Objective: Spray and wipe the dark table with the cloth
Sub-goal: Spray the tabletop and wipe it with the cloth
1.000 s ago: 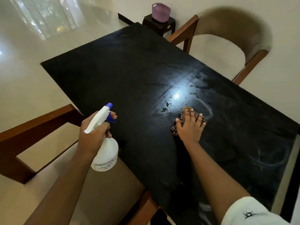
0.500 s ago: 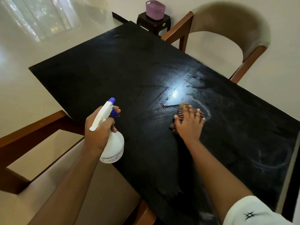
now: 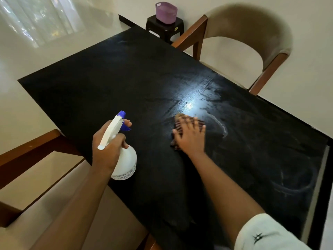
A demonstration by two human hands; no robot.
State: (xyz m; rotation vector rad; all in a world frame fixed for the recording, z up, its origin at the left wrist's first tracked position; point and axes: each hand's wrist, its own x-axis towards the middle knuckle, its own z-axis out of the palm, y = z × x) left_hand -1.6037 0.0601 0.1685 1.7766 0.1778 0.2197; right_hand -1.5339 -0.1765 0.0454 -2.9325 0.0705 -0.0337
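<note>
The dark table [image 3: 126,83] fills the middle of the view, with wet streaks and a bright glare near its centre. My right hand [image 3: 190,136] lies flat, fingers spread, pressing a checked cloth [image 3: 177,121] onto the tabletop just below the glare; most of the cloth is hidden under the hand. My left hand [image 3: 108,148] grips a white spray bottle [image 3: 124,163] with a blue nozzle, held upright above the table's near left edge, index finger on the trigger.
A wooden chair with a beige back [image 3: 252,33] stands at the table's far right side. Another wooden chair [image 3: 36,159] sits under my left arm. A purple basket [image 3: 166,12] rests on a small black stool [image 3: 164,28] beyond the far corner.
My left hand with the bottle has moved right and forward, over the table edge. My right hand and the cloth have slid slightly left across the wet patch.
</note>
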